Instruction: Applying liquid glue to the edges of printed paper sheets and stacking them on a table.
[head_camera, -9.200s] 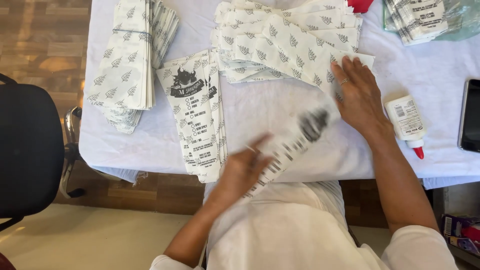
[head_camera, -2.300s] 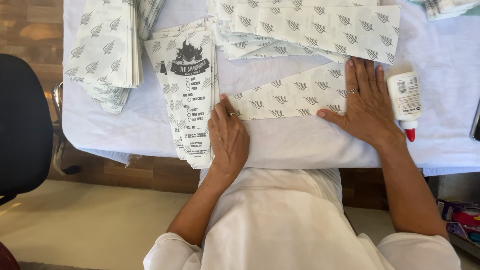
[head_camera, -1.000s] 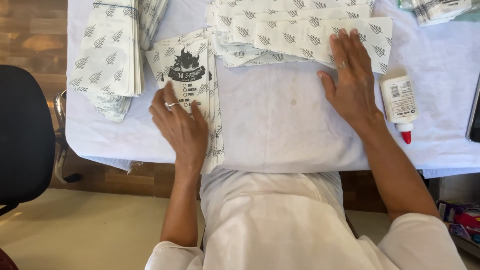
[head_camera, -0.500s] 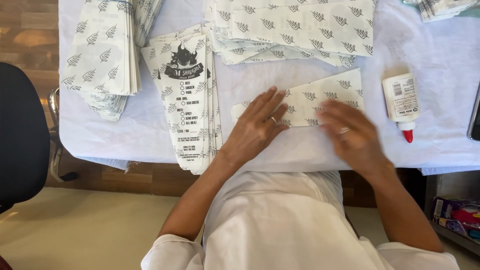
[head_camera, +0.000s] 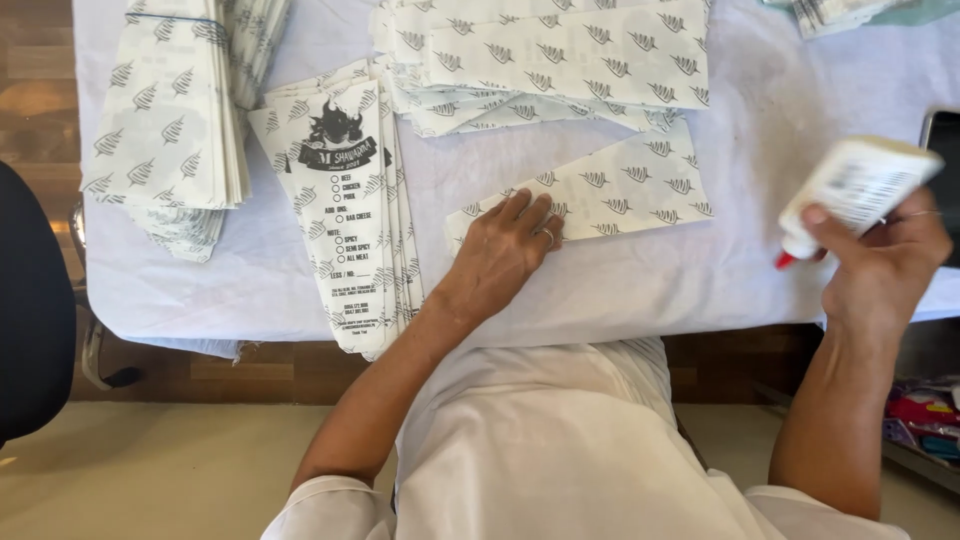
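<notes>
A flat white paper sheet (head_camera: 610, 185) printed with grey leaf marks lies tilted on the white tablecloth (head_camera: 700, 280) in front of me. My left hand (head_camera: 505, 250) presses flat on its near left end. Off to the right, my right hand (head_camera: 880, 265) is lifted above the table edge and grips a white glue bottle (head_camera: 858, 185), red nozzle pointing down and left. The bottle is blurred and clear of the sheet.
A stack of finished printed paper cones (head_camera: 350, 200) lies left of the sheet. More leaf-printed sheets are piled at the back centre (head_camera: 560, 50) and far left (head_camera: 165, 110). A dark phone (head_camera: 945, 140) lies at the right edge. A black chair (head_camera: 30, 300) stands at left.
Both hands had been smoothing the pulled-down sheet. My right hand has since gone right and picked up the glue bottle, while my left hand stays on the sheet.
</notes>
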